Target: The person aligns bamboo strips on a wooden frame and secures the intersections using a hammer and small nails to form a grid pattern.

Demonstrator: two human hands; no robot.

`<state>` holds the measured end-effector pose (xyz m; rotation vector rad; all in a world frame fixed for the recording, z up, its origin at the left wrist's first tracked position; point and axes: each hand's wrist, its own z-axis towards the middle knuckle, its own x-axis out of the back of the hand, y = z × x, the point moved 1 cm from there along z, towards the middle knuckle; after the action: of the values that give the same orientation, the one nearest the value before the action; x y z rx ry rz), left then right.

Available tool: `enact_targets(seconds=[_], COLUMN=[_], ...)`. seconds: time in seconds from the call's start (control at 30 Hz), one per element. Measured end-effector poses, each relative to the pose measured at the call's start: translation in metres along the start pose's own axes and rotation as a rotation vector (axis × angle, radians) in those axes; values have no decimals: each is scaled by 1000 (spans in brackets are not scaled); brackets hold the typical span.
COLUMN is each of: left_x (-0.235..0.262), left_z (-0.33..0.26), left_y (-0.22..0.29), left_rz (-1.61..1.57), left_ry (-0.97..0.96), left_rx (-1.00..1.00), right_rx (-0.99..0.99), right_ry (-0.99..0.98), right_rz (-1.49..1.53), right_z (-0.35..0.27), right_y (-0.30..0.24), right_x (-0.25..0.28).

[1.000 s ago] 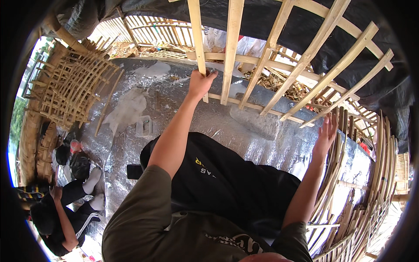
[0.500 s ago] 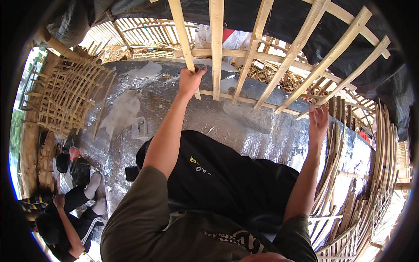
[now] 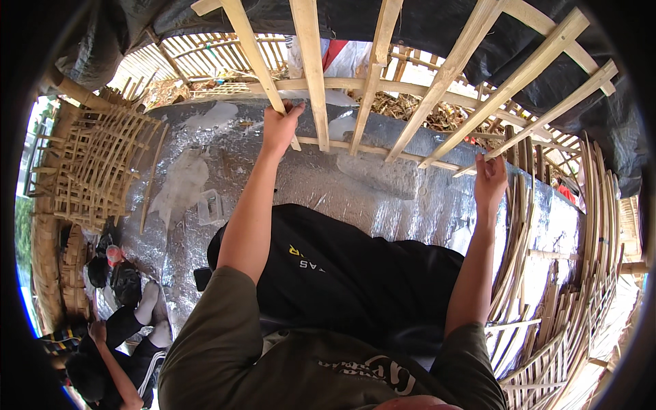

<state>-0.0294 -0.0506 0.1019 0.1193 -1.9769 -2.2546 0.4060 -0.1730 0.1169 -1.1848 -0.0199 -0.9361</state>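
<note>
Gripping the leftmost slat near its low end, the person's left hand [image 3: 279, 130] is closed around the wood of a bamboo slat frame [image 3: 451, 68]. The right hand [image 3: 490, 181] is at the low end of the rightmost slat, its fingers bent and partly closed; they seem to touch the wood, but one cannot tell if they pinch it. The frame is in front of the person, past the black cloth [image 3: 342, 256] on the lap and over the far part of the shiny silver sheet [image 3: 307, 178]. Whether its low edge rests on the sheet cannot be told. It looks light for its size, and stiff, though the thin strips may bend a bit and could crack if twisted. The wood looks dry, so it should not slip much, but cut edges may poke. Good places to hold are the two outer slats, close to where the low cross strip [image 3: 372, 153] meets them.
</note>
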Motion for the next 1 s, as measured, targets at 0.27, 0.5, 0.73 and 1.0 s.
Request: enact_targets(seconds=[0.27, 0.5, 0.73, 1.0], left_x=[1, 0, 2, 0], left_z=[0, 0, 0, 0], left_y=[0, 3, 1, 3], left_rz=[-26, -34, -29, -39], left_ry=[-14, -25, -29, -44], left_rx=[10, 19, 5, 6], right_rx=[-28, 4, 21, 13], right_ry=[-34, -16, -70, -74], right_rz=[21, 23, 12, 11], right_z=[0, 1, 0, 1], right_y=[-2, -4, -8, -3], right_x=[-2, -2, 0, 0])
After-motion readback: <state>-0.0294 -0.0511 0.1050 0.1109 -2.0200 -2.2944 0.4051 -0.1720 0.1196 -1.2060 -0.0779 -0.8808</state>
